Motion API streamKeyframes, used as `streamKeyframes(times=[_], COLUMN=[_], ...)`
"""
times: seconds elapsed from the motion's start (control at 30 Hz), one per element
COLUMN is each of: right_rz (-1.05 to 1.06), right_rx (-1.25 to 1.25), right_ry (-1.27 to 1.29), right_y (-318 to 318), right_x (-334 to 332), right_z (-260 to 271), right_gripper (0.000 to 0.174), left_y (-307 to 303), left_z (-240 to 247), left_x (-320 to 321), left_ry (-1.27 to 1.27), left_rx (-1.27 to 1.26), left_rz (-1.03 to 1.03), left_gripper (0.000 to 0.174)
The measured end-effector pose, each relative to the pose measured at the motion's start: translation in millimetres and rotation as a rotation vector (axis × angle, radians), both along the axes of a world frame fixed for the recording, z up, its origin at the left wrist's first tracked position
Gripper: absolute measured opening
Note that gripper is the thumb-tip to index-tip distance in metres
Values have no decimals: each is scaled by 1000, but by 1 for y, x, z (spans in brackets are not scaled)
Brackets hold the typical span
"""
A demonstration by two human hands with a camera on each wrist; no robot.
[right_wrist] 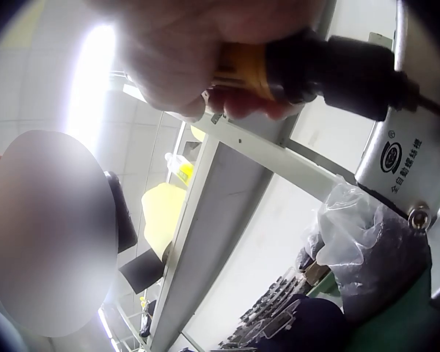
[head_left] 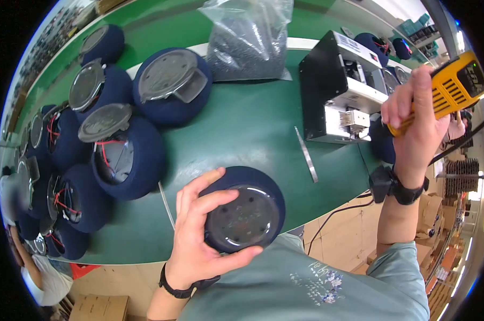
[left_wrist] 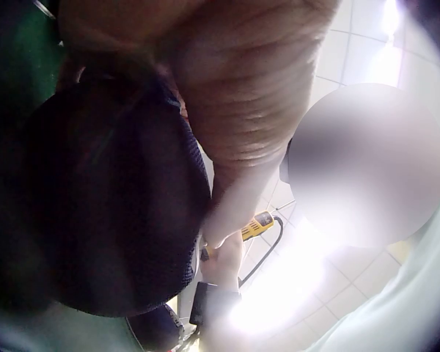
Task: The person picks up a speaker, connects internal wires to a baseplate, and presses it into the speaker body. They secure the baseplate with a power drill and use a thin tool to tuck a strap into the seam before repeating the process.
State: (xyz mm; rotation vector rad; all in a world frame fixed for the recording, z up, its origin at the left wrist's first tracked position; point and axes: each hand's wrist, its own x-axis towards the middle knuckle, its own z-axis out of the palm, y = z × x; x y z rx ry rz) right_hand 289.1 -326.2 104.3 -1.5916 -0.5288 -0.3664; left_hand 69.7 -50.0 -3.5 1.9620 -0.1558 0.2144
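My left hand point(head_left: 191, 238) grips a round navy fabric-covered unit point(head_left: 270, 187) near the table's front edge. Its glossy dark base point(head_left: 244, 219) faces up, with fingers over the top and the thumb along the near rim. In the left wrist view the dark rounded body point(left_wrist: 117, 205) fills the left side. My right hand point(head_left: 416, 117) holds a yellow-and-black electric screwdriver point(head_left: 456, 88) beside a screw feeder point(head_left: 319, 91). The right wrist view shows the screwdriver's black nose point(right_wrist: 352, 77) and its thin bit pointing at the feeder's front point(right_wrist: 400, 158). The bit's tip lies at the frame's edge.
Several similar navy units point(head_left: 129, 155) crowd the left of the green table point(head_left: 226, 123), some with lids raised and red wires showing. A clear bag of small dark parts point(head_left: 247, 48) stands at the back. Metal tweezers point(head_left: 307, 155) lie left of the feeder. A black cable point(head_left: 461, 140) trails rightward.
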Motion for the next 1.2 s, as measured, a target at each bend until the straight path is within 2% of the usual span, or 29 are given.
streamKeyframes(times=[0.07,0.1,0.13,0.17,0.2,0.23,0.27,0.3,0.33,0.47,0.5,0.57,0.73,0.77,0.8,0.87,0.9,1.2], right_rz=[224,230,373,380,842,1293,1292,1260,1217,1207,1202,1189,1144,1134,1123,1101,1090,990], right_rx=[115,186,266,265,59,-163,-118,-291,-461,-439,-429,-410,-358,-348,-338,-319,-309,-221], right_ry=[78,61,3,13,249,485,431,263,91,95,96,95,92,91,89,87,85,82], right_y=[4,18,28,22,5,5,12,19,25,-22,28,8,86,76,96,71,92,120], right_x=[-23,-44,-59,-53,-41,-36,-46,-54,-60,-69,-71,-72,-77,-77,-79,-78,-83,-95], right_z=[4,8,15,34,59,71,66,77,88,95,83,85,61,62,56,59,53,33], right_gripper=[28,35,36,36,19,11,23,13,25,26,27,28,30,30,30,31,32,35], left_y=[0,0,1,1,1,1,0,0,-1,0,0,0,0,-1,-1,-1,-1,0], left_z=[3,2,2,2,1,1,0,-1,-2,-1,-1,-1,-1,-1,-1,-2,-2,-4], left_x=[0,0,1,1,1,1,1,0,1,1,2,2,2,1,1,1,1,2], left_ry=[17,5,-8,1,-7,-17,-12,-22,-34,-37,-43,-49,-46,-45,-49,-52,-57,-58], left_rx=[-10,-6,0,-3,-7,-11,-14,-35,-56,-66,-62,-59,-74,-76,-76,-79,-86,-103], left_rz=[24,17,7,16,14,10,15,17,20,34,31,34,39,43,45,50,50,58], left_gripper=[96,96,96,96,95,95,95,94,94,94,95,95,94,94,94,94,94,96])
